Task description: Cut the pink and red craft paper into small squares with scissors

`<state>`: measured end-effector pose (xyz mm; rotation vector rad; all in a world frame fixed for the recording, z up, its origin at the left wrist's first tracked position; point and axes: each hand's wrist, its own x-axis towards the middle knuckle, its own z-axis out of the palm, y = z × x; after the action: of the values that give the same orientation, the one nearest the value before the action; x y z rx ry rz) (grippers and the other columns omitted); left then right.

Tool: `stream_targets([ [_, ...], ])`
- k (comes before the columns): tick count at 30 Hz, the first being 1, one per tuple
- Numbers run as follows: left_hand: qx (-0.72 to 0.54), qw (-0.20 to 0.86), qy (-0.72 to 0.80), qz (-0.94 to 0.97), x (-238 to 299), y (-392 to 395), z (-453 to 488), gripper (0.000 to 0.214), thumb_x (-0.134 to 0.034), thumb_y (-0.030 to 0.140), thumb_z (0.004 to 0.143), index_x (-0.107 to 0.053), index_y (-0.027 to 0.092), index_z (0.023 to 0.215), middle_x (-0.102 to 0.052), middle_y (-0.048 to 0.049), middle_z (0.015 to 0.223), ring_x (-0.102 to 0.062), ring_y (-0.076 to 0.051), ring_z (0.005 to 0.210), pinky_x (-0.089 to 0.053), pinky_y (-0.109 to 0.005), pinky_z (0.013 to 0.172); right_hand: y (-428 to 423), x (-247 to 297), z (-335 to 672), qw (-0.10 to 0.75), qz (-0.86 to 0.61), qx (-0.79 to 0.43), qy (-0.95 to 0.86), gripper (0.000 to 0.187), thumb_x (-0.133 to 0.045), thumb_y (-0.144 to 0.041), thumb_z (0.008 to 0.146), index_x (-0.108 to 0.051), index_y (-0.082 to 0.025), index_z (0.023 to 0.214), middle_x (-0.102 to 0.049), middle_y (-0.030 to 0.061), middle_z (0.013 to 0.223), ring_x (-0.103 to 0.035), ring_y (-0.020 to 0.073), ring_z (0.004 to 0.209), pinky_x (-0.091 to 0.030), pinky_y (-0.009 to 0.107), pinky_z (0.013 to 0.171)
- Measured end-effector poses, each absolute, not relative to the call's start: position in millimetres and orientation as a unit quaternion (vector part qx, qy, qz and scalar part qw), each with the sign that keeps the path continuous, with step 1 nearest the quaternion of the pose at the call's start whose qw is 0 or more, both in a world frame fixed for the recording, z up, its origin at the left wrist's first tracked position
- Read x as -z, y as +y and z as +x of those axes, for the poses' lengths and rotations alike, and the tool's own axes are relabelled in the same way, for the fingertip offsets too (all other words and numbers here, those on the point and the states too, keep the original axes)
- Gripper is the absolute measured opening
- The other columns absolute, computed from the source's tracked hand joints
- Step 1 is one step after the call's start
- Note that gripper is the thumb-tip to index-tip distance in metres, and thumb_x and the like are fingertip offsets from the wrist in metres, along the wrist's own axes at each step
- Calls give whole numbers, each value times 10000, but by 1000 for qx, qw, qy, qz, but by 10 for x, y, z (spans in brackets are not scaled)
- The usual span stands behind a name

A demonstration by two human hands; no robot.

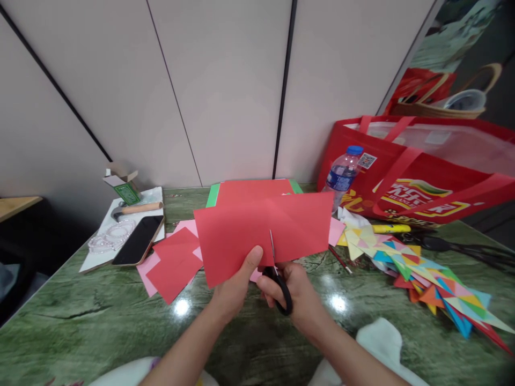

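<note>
A wide sheet of red paper [233, 230] is held up above the table. My left hand [237, 279] grips its lower edge left of the middle, thumb on the near face and the other fingers hidden behind. In my right hand [292, 289] is a pair of scissors [286, 294] with black handles, fingers wrapped round the loops. One blade lies in front of the paper and points upward at the middle of the lower edge; the other blade is hidden behind it. Behind the held sheet lies a stack of red and green paper [249, 192].
Red paper squares [177, 268] and pink ones lie to the left, near a phone [139, 241], a hammer [139, 208] and a small green box [126, 190]. On the right are a water bottle [343, 174], a red bag [426, 171], a yellow marker [390, 228] and folded colored paper [434, 284].
</note>
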<state>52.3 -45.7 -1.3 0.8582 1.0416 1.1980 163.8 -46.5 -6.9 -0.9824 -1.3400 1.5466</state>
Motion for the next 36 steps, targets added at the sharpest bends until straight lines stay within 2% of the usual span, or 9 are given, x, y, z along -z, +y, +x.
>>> stream_targets([
  [7, -492, 675, 409, 367, -112, -450, 558, 411, -519, 553, 693, -502, 158, 578, -458, 6, 390, -453, -131, 330, -336, -247, 335, -483, 102, 1606, 449, -340, -654, -506, 281, -595, -441, 667, -505, -175, 667, -396, -77, 396, -389, 89, 389, -376, 238, 463],
  [13, -486, 704, 380, 352, -116, -440, 534, 394, -523, 523, 699, -548, 132, 661, -535, -24, 463, -489, -137, 352, -347, -243, 334, -472, 105, 1606, 455, -341, -652, -501, 275, -623, -418, 666, -524, -163, 691, -419, -75, 430, -390, 77, 384, -362, 218, 426],
  [20, -513, 670, 410, 346, -98, -443, 578, 347, -566, 471, 693, -534, 137, 604, -487, 11, 426, -450, -111, 339, -387, -252, 352, -438, 115, 1635, 440, -392, -632, -503, 312, -674, -425, 613, -529, -158, 690, -500, -43, 512, -450, 89, 418, -388, 210, 412],
  [26, -531, 649, 414, 354, -90, -448, 590, 306, -587, 445, 689, -548, 153, 610, -510, 12, 432, -456, -122, 338, -399, -265, 344, -416, 146, 1644, 443, -394, -617, -517, 292, -664, -413, 641, -528, -158, 683, -498, -44, 501, -451, 90, 416, -392, 211, 416],
  [33, -506, 661, 401, 384, -43, -435, 577, 391, -487, 447, 762, -533, 135, 533, -507, -27, 379, -491, -148, 350, -379, -257, 356, -430, 136, 1645, 451, -374, -628, -513, 294, -649, -396, 668, -488, -171, 571, -421, -67, 402, -397, 79, 373, -349, 214, 405],
  [36, -504, 673, 397, 368, -26, -424, 573, 360, -492, 451, 755, -545, 131, 599, -512, -17, 377, -498, -156, 335, -349, -245, 336, -446, 131, 1634, 460, -355, -643, -499, 301, -638, -402, 675, -482, -175, 553, -402, -71, 391, -401, 83, 378, -373, 229, 442],
])
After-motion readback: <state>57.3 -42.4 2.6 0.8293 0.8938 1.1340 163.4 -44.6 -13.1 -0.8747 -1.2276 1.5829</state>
